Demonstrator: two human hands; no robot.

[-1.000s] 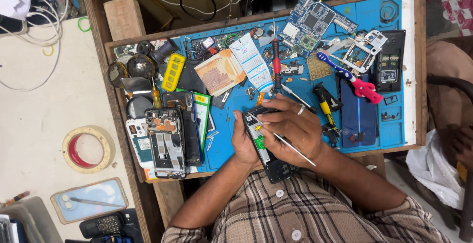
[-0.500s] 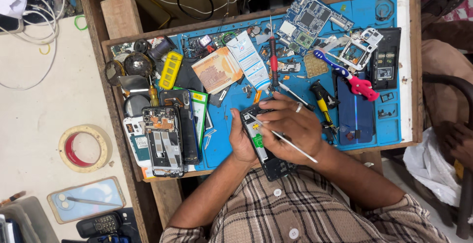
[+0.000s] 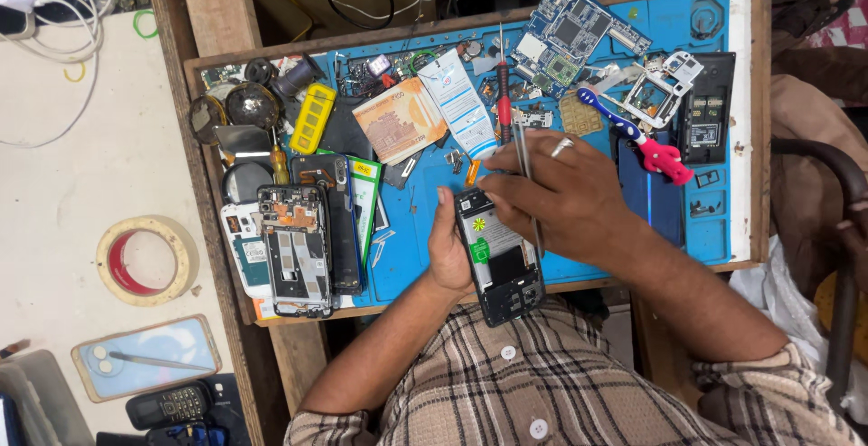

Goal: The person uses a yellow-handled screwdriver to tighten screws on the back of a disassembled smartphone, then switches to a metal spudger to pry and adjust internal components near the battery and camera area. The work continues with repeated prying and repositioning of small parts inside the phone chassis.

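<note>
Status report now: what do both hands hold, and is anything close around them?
Left hand grips opened phone by its edge. Right hand holds tweezers over phone's top end. Loose parts crowd blue mat; red screwdriver lies just beyond.

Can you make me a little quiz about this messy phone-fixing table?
1. True or false: the left hand holds the open phone.
2. What does the right hand hold: A tweezers, B toothbrush, C tape?
3. What colour is the mat?

Key: 1 true. 2 A. 3 blue.
</note>
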